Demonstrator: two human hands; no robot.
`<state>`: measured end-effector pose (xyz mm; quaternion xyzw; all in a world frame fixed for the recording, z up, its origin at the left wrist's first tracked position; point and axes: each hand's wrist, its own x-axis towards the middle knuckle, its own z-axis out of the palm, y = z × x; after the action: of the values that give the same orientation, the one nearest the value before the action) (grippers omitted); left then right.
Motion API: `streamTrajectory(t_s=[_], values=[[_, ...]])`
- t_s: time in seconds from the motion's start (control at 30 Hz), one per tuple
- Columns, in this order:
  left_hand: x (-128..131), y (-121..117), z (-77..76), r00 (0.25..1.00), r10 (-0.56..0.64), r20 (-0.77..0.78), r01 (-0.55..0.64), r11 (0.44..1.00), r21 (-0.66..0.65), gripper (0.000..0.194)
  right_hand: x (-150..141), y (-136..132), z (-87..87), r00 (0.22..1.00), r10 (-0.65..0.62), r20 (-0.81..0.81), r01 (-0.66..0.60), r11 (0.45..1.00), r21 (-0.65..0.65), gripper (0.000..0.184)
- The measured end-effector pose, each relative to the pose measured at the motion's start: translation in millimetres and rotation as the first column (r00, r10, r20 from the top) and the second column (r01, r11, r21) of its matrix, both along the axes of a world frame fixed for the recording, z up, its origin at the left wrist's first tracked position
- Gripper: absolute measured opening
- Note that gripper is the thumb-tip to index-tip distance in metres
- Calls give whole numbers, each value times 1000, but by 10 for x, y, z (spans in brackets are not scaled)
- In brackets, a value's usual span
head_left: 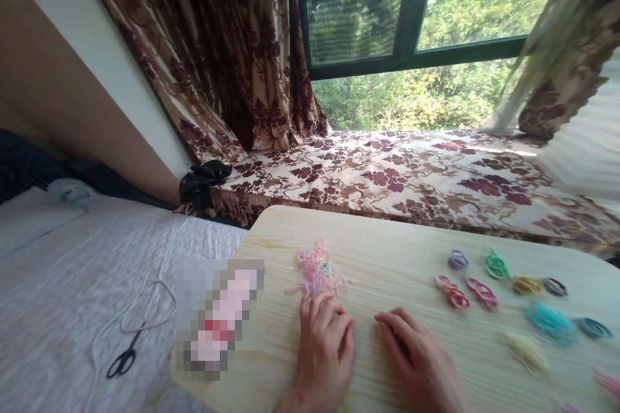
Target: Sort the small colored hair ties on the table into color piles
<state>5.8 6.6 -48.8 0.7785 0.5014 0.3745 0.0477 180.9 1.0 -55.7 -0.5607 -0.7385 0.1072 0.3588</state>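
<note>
My left hand [327,342] rests palm down on the pale wooden table, its fingers loosely spread and slightly bent. Its fingertips reach the near edge of a tangled heap of pink strands [317,268], which has a few loops of other colours in it, one of them mint green. To the right, my right hand [419,358] lies on its side, thumb and fingers drawn together just above the tabletop. A small yellowish bit shows at its fingertips, too blurred to name. No strands from the pink heap reach this hand.
Right on the table [387,239] lie sorted bunches of loops: purple [458,259], green [497,264], red [453,292], pink [482,293], yellow [527,284], turquoise [552,322]. A pixelated object [225,316] is at left. Black scissors [122,361] and a white cable [130,310] lie on the bed.
</note>
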Motion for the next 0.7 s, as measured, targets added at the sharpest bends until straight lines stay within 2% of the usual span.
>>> streamTrajectory(t_s=[0.17, 0.3, 0.47, 0.7], values=[[14, -2, -32, 1000, 0, 31, 0, 1000, 18, 27, 13, 17, -76, 1000, 11, -2, -11, 997, 70, 22], [17, 2, -48, 999, -6, 46, 5, 1000, 14, 26, 12, 20, -67, 1000, 4, 9, -5, 993, 120, 24], [8, 19, -65, 998, -5, 59, 5, 1000, 1, 26, 31, 13, -41, 999, 23, 28, -26, 995, 92, 21], [11, 16, -74, 999, 1, 47, -1, 1000, 14, 25, 33, 28, -158, 1000, 11, 1, -11, 994, 106, 23]])
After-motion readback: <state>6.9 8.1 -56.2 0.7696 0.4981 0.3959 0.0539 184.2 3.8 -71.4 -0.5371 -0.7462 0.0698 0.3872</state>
